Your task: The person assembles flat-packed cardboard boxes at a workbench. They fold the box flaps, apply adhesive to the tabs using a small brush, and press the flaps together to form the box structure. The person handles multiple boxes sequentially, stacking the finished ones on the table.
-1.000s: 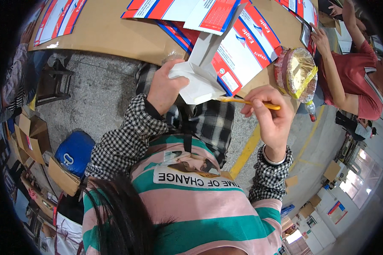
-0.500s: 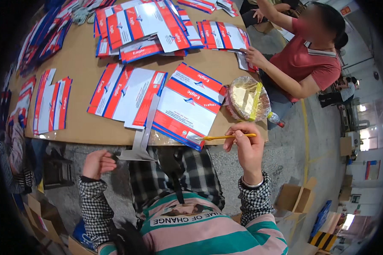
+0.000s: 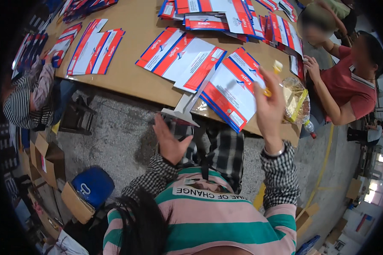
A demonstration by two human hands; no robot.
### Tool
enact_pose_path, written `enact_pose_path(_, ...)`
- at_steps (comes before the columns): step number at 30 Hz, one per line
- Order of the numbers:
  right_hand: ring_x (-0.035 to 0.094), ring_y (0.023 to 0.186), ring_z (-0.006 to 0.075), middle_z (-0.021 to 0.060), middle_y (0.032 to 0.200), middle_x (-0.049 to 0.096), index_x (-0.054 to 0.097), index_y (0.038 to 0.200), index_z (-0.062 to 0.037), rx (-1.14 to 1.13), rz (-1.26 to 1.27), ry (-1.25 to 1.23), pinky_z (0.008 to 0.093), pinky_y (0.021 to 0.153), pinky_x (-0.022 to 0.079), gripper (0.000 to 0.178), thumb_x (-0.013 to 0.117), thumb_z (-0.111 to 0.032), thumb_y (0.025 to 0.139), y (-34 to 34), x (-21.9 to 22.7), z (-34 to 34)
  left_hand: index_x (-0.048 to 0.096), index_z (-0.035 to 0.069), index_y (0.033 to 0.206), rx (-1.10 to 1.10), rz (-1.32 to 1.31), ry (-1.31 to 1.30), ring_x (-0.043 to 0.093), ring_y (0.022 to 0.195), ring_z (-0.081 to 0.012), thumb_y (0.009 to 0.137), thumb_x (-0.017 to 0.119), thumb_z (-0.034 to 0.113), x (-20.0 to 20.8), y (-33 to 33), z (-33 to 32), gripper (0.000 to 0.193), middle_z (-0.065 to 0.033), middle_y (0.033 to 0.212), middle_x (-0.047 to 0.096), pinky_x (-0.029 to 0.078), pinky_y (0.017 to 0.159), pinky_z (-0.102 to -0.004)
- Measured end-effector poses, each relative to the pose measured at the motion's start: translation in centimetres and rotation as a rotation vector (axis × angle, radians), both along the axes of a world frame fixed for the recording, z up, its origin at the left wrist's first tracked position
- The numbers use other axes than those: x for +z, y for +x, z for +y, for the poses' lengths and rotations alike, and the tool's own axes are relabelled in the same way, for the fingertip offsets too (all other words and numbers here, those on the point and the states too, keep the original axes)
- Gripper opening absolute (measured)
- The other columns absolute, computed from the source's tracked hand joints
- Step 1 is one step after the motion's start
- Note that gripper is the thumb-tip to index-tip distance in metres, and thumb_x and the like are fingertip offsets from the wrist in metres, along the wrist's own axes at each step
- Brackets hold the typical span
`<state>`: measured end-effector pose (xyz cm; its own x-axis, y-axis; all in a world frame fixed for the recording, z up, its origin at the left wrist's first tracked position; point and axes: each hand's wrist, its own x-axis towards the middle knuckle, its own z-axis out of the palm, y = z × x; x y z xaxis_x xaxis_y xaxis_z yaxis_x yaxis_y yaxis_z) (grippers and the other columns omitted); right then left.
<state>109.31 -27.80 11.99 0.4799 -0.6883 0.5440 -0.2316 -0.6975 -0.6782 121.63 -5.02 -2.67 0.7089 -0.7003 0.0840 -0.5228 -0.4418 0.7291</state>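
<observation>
We note the left hand (image 3: pixel 171 139) open, fingers spread, just beside a pale grey T-shaped piece (image 3: pixel 184 103) at the brown table's (image 3: pixel 127 72) edge; the right hand (image 3: pixel 270 100) grips a yellow-handled, pale-tipped brush (image 3: pixel 278 67), raised near a film-covered round bowl (image 3: pixel 303 114).

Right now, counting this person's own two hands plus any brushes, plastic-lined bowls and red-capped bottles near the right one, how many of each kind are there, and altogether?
Hands: 2 (left hand, right hand)
Yellow brush: 1
Plastic-lined bowl: 1
Red-capped bottle: 1
Total: 5
</observation>
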Motion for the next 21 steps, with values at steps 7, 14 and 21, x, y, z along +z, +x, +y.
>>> enact_pose_path(7, 0.039, 0.127, 0.038, 0.0233, 0.124, 0.048, 0.039, 0.133, 0.0044, 0.265, 0.394, -0.188, 0.0419, 0.104, 0.036, 0.074, 0.075, -0.014, 0.07, 8.7, -5.7, 1.9, -0.005, -0.001, 0.145, 0.132, -0.187, -0.068, 0.002, 0.14, -0.0432, 0.061, 0.083, 0.037, -0.9, 0.8, -1.7, 0.128, -0.0289, 0.15, -0.001, 0.004, 0.108, -0.0629)
enact_pose_path(14, 0.031, 0.133, 0.0364, 0.0216, 0.133, 0.041, 0.031, 0.137, 0.0054, 0.345, 0.769, -0.45, 0.0442, 0.112, 0.023, 0.081, 0.069, -0.011, 0.068, 12.3, -9.1, 2.3, -0.003, -0.001, 0.145, 0.112, -0.166, -0.054, -0.001, 0.141, -0.0409, 0.063, 0.082, 0.033, -0.7, 1.5, -2.6, 0.123, -0.0277, 0.15, 0.0, 0.001, 0.11, -0.0599)
enact_pose_path(21, 0.033, 0.132, 0.0369, 0.0213, 0.131, 0.042, 0.033, 0.136, 0.0053, 0.368, 0.792, -0.493, 0.0443, 0.113, 0.022, 0.076, 0.066, -0.009, 0.07, 13.8, -7.9, 0.9, 0.004, -0.005, 0.143, 0.087, -0.142, -0.058, 0.003, 0.141, -0.0394, 0.065, 0.08, 0.03, -0.8, 2.5, -2.9, 0.115, -0.0264, 0.148, 0.011, 0.0, 0.112, -0.0546)
